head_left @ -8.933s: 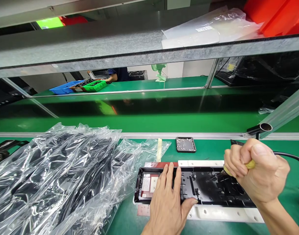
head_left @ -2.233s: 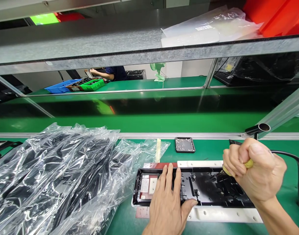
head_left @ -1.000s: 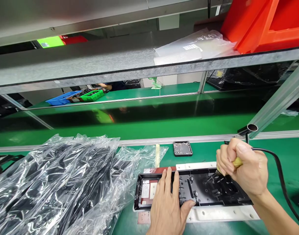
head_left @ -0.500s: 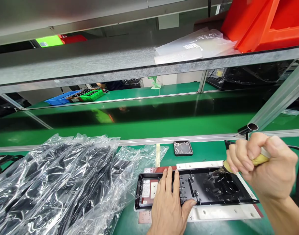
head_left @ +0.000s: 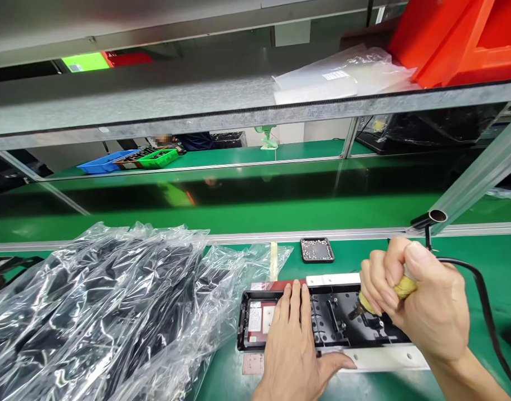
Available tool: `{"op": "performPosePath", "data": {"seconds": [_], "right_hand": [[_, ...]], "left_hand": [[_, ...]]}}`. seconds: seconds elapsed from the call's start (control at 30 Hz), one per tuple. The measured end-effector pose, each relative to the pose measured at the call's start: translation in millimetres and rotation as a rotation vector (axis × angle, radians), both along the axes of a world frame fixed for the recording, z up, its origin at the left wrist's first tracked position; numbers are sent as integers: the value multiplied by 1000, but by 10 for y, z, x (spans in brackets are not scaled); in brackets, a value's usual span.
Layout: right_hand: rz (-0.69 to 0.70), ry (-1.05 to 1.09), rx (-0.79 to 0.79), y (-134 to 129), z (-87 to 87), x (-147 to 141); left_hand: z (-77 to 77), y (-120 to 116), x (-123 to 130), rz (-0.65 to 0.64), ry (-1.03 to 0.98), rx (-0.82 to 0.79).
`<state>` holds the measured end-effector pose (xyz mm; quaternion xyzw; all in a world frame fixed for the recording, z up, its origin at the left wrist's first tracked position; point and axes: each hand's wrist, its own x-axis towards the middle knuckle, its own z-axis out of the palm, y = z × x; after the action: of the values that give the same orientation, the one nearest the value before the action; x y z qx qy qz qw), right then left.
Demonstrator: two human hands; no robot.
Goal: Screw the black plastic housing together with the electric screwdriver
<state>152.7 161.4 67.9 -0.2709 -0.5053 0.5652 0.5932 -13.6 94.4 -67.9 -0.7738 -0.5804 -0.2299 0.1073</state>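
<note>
A long black plastic housing (head_left: 330, 320) lies in a fixture with white strips (head_left: 387, 359) along its sides. My left hand (head_left: 295, 340) rests flat across the left part of the housing, fingers spread slightly and thumb out to the right. My right hand (head_left: 418, 295) is wrapped round a yellow-handled tool (head_left: 404, 288) with a dark cable. The tool's metal tip points down-left over the inside of the housing; whether it touches cannot be told. Behind the housing sits a small black tray (head_left: 317, 250) of tiny metal parts.
Clear plastic bags (head_left: 113, 317) with dark parts fill the left side. A metal shelf (head_left: 188, 123) crosses above, holding plastic bags and a red bin (head_left: 460, 50). A metal tube (head_left: 481, 167) slants down at right. Blue and green trays (head_left: 159, 159) stand far back, near a person.
My right hand with the tool has moved left along the housing, toward my left hand. My left thumb now reaches further right. The view has shifted slightly.
</note>
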Motion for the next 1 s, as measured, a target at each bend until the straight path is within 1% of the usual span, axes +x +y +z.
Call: {"op": "performPosePath", "data": {"seconds": [0.23, 0.37, 0.47, 0.67, 0.9, 1.0], "right_hand": [[29, -60, -52, -6, -35, -57], [-12, -84, -82, -25, -52, -84], [-36, -100, -71, -36, -63, -105], [-15, -127, -38, -26, -110, -122], [-50, -106, -36, -36, -148, -170], [-40, -140, -23, -27, -182, -183]], "left_hand": [[73, -22, 17, 23, 4, -89], [85, -26, 7, 22, 15, -107], [81, -27, 4, 19, 23, -104], [61, -23, 8, 16, -5, -110], [77, -29, 13, 7, -16, -132], [80, -25, -12, 9, -2, -120]]}}
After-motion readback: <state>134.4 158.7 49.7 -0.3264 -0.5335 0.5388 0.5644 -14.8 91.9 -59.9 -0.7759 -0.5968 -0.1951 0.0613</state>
